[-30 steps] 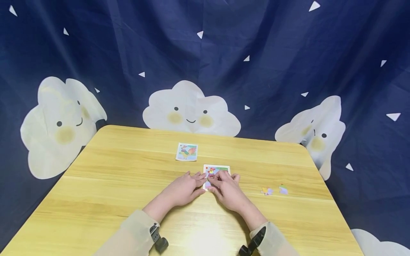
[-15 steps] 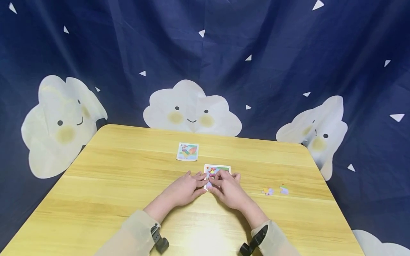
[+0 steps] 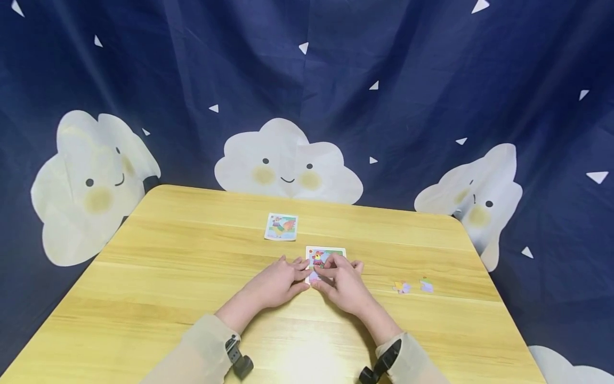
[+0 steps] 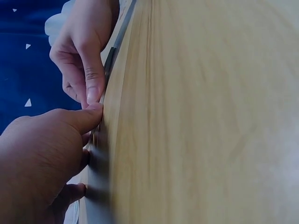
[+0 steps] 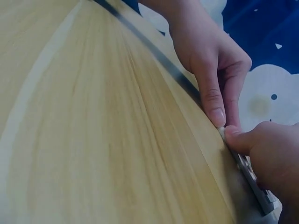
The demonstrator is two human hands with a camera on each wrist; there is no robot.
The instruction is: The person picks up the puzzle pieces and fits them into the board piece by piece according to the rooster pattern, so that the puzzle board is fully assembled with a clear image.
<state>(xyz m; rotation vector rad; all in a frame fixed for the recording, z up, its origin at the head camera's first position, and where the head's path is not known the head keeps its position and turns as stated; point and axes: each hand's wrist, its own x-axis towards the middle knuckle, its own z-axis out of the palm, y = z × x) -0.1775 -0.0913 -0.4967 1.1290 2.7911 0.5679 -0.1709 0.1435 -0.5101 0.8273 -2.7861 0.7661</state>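
A small white-bordered jigsaw puzzle board [image 3: 326,249] with a colourful rooster picture lies on the table between both hands. My left hand [image 3: 278,282] rests along its left side, fingers fairly straight, with the thumb at the near left corner. Over the board's middle, my right hand [image 3: 342,282] has curled fingers; its thumb and index finger pinch a lilac puzzle piece [image 3: 314,276] near the lower left part. Much of the board is hidden beneath the right hand. In both wrist views the board appears nearly edge-on, and the two thumbs almost meet at its near edge.
A rooster picture card [image 3: 281,227] lies farther back, left of the board. To the right are loose puzzle pieces, one yellow and lilac [image 3: 401,287], another green and lilac [image 3: 426,285]. The wooden table [image 3: 168,256] ends at a dark blue curtain [image 3: 307,69].
My right fingers shift slightly over the board, and the lilac piece's visible outline changes a little. The left hand stays in place. The whole head view drifts slightly.
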